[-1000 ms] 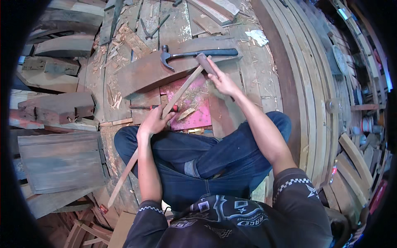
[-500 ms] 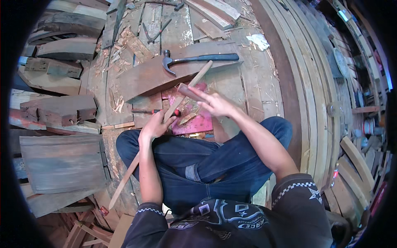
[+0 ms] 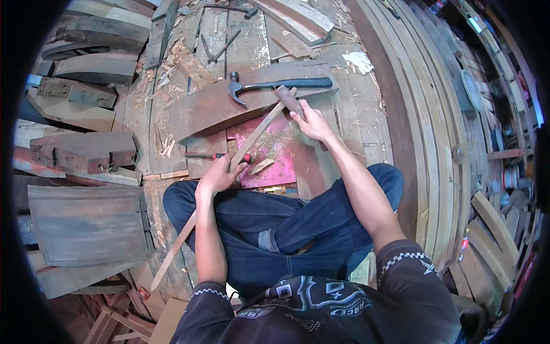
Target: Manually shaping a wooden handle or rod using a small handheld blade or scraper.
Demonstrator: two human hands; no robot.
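Observation:
My left hand is closed around a long, thin wooden stick. The stick slants from beside my left knee up to the far right, its far end resting by a dark timber block. Gripped in my right hand is a brown, flat, oblong piece that looks like a sanding block or folded sandpaper; its exact kind is unclear. It lies across the stick near the far end. A claw hammer rests on the timber block. Under the stick is a pink sheet strewn with dust and a wood chip.
A red-handled tool lies by my left hand. Pincers, another hammer and a white cloth lie farther off among shavings. Curved timbers are stacked at left; long planks run along the right.
My right hand has slid the brown piece along the stick, away from me and to the right, toward its far end. My left hand keeps its grip on the stick.

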